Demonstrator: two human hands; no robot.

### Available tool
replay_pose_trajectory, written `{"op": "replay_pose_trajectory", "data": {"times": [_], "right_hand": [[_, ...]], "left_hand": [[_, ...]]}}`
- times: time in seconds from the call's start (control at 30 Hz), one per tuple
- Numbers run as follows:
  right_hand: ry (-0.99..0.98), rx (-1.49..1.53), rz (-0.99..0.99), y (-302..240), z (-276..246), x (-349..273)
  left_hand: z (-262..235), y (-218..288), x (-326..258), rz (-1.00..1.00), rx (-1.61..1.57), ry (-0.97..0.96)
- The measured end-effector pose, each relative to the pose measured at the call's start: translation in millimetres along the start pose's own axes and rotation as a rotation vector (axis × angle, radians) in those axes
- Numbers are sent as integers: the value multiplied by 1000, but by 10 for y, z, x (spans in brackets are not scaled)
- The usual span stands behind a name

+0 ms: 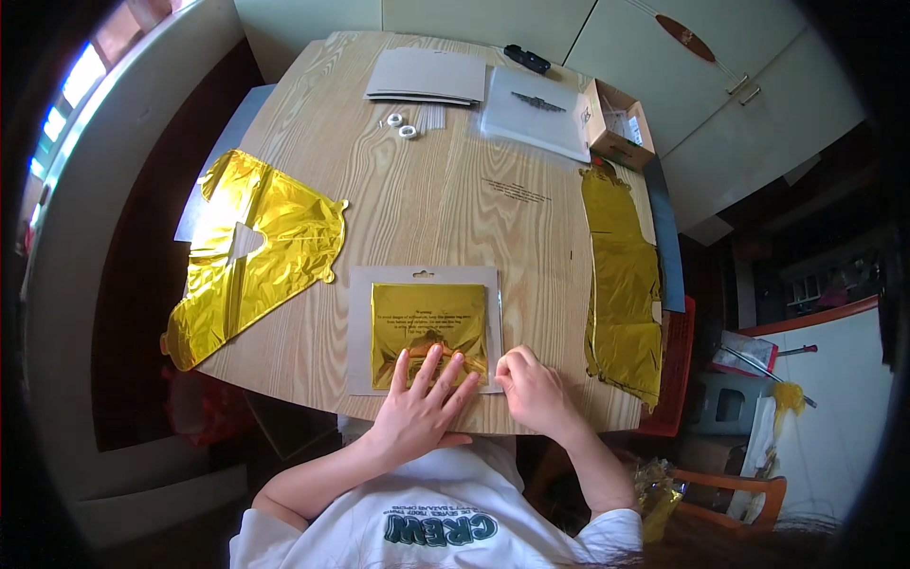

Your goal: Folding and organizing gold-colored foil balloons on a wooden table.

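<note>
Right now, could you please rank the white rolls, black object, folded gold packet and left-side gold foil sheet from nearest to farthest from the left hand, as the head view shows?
From the left hand:
1. Folded gold packet: partly beneath the hand.
2. Left-side gold foil sheet: left and farther forward.
3. White rolls: well ahead.
4. Black object: far edge, ahead and rightward.

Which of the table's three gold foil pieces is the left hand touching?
The square gold foil piece on grey rectangular card: the left hand touches it. The wide left piece and narrow right piece lie untouched.
</note>
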State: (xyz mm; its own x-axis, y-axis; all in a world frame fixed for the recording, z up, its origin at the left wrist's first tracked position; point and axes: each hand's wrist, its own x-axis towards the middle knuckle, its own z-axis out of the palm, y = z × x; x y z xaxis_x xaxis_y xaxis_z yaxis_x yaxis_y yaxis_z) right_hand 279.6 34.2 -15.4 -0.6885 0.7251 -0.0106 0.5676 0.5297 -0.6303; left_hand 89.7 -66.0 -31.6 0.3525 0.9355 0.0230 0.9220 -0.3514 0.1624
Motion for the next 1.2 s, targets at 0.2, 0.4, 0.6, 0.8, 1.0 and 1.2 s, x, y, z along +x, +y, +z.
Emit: {"op": "replay_pose_trajectory", "data": {"times": [0.2,0.4,0.6,0.8,1.0,1.2], "right_hand": [[2,211,187,-3,0,-12],[30,166,251,72,132,-47],[211,-26,175,121,250,-66],[337,-407,-186,-27,320,-239],[283,-565,-187,6,428,-358],[273,-545,-132,-11,456,-388]], "left_hand": [[-10,3,-4,-1,11,-21],[-16,7,-1,1,2,-7],[-6,5,2,-1,14,-29],[-27,14,7,-7,-4,-38],[-3,6,0,-5,11,-40],[-15,-100,-154,-53,-12,-10]]}}
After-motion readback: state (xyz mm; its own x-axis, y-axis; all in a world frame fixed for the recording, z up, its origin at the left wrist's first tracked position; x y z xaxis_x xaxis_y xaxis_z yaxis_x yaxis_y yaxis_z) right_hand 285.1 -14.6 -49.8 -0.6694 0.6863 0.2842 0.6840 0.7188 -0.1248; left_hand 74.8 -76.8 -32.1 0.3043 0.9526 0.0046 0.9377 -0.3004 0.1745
